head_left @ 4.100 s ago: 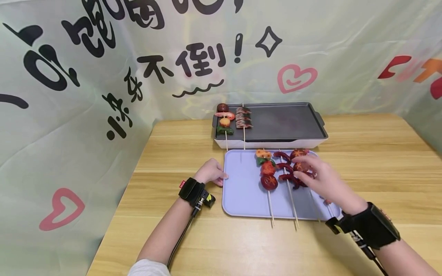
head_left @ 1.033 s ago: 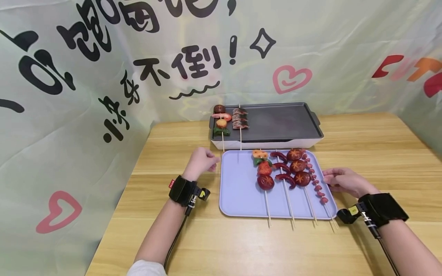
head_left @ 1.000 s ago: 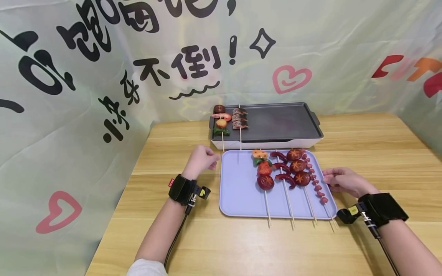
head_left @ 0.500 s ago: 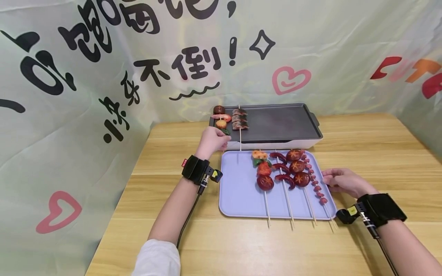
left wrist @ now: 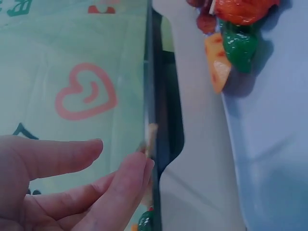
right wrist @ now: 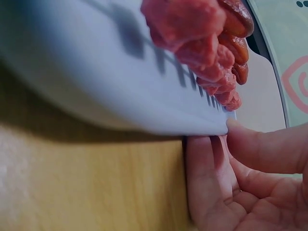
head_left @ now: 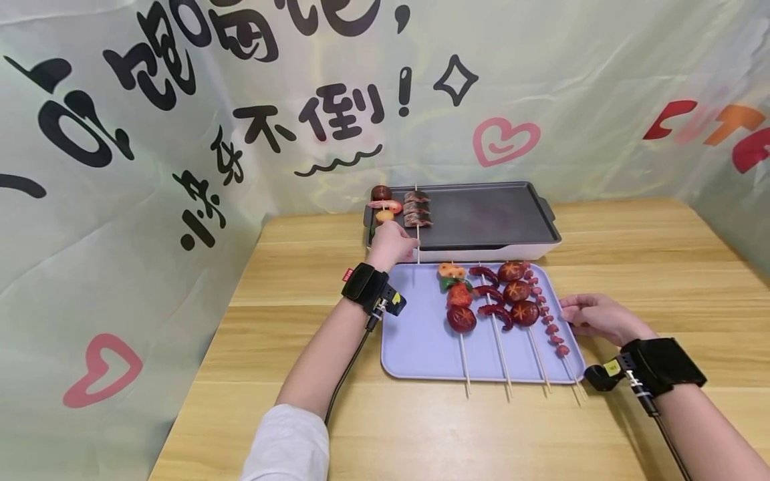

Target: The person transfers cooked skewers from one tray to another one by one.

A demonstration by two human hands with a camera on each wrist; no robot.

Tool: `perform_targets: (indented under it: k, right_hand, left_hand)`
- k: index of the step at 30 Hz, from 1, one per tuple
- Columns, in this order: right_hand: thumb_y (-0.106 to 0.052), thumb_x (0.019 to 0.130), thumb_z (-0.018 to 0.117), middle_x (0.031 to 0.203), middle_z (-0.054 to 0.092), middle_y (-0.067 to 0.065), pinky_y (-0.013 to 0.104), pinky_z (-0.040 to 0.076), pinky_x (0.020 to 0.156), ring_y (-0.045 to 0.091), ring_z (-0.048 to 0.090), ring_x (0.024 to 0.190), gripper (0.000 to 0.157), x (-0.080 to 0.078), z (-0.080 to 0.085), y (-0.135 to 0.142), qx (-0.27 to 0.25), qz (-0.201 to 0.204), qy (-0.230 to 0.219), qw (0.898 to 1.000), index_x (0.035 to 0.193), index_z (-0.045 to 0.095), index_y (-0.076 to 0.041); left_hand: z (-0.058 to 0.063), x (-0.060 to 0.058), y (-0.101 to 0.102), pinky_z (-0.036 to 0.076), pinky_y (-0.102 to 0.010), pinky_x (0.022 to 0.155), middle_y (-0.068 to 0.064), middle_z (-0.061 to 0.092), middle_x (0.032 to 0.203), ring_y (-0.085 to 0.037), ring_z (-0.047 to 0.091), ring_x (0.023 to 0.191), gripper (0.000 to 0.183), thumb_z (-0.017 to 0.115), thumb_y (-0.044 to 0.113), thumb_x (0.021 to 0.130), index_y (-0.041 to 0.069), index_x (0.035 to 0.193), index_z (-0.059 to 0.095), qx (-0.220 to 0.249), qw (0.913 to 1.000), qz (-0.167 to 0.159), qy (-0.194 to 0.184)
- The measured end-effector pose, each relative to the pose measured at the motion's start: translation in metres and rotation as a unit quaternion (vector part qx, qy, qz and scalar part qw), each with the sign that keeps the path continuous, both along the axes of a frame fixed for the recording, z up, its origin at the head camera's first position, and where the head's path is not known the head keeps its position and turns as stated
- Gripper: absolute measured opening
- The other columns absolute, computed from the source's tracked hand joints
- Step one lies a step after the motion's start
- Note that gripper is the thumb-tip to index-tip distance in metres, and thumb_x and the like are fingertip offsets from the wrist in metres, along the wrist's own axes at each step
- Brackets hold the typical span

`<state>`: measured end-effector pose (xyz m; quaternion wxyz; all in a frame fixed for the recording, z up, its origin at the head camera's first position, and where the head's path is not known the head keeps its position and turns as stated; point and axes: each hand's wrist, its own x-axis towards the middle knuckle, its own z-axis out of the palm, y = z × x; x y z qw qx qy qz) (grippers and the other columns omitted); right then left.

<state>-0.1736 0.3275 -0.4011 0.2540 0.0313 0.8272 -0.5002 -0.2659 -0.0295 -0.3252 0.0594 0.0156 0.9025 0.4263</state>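
My left hand (head_left: 391, 244) is at the griddle's (head_left: 487, 214) front left, beside the stick of the fish skewer (head_left: 418, 210). In the left wrist view the fingertips lie against a thin wooden stick (left wrist: 152, 134), while the thumb stands apart from them. The hand partly covers the skewer of mushroom, shrimp and a yellow piece (head_left: 385, 206). My right hand (head_left: 604, 317) pinches the right rim of the lavender tray (head_left: 415, 334), thumb on top and fingers underneath. Closest to it lies a skewer of small red pieces (head_left: 552, 329).
Also on the tray are a mushroom skewer (head_left: 525, 312), a skewer of dark red tentacles (head_left: 496, 312) and a mixed skewer (head_left: 460, 318). Their sticks overhang the tray's front edge. A printed cloth (head_left: 301, 194) stands behind the wooden table (head_left: 259, 347).
My left hand has gone from the tray's left rim up and right to the griddle's front. My right hand has left the mushroom skewer and now holds the tray's right rim.
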Motion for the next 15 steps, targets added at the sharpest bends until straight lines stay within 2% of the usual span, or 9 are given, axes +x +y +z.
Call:
perform_targets:
  k: [7, 11, 15]
  right_hand:
    - [-0.002, 0.092, 0.044, 0.095, 0.059, 0.004, 0.035, 0.054, 0.084, 0.009, 0.057, 0.086, 0.042, 0.001, 0.0, 0.001, -0.008, 0.005, 0.007, 1.0, 0.125, 0.031, 0.021]
    - [-0.002, 0.093, 0.044, 0.095, 0.059, 0.005, 0.036, 0.054, 0.084, 0.009, 0.057, 0.086, 0.041, 0.002, -0.001, 0.0, -0.006, 0.003, 0.01, 1.0, 0.125, 0.032, 0.021]
    - [-0.002, 0.092, 0.044, 0.099, 0.058, 0.007, 0.036, 0.053, 0.085, 0.01, 0.057, 0.086, 0.042, 0.002, -0.001, 0.0, -0.001, 0.0, 0.009, 1.0, 0.125, 0.031, 0.021]
  left_hand:
    - [-0.01, -0.007, 0.008, 0.048, -0.02, 0.049, -0.009, 0.067, 0.065, -0.013, 0.063, 0.055, 0.02, 0.066, 0.017, 0.084, 0.0, 0.072, 0.067, -0.022, 0.9997, -0.002, 0.009]
    - [-0.013, -0.008, 0.01, 0.05, -0.022, 0.051, -0.008, 0.066, 0.066, -0.014, 0.064, 0.056, 0.018, 0.066, 0.016, 0.083, 0.001, 0.073, 0.066, -0.04, 0.9991, 0.007, 0.01]
    - [-0.013, -0.006, 0.012, 0.046, -0.021, 0.05, -0.008, 0.066, 0.063, -0.016, 0.063, 0.057, 0.021, 0.066, 0.017, 0.083, 0.0, 0.071, 0.068, -0.063, 0.9979, 0.007, 0.012]
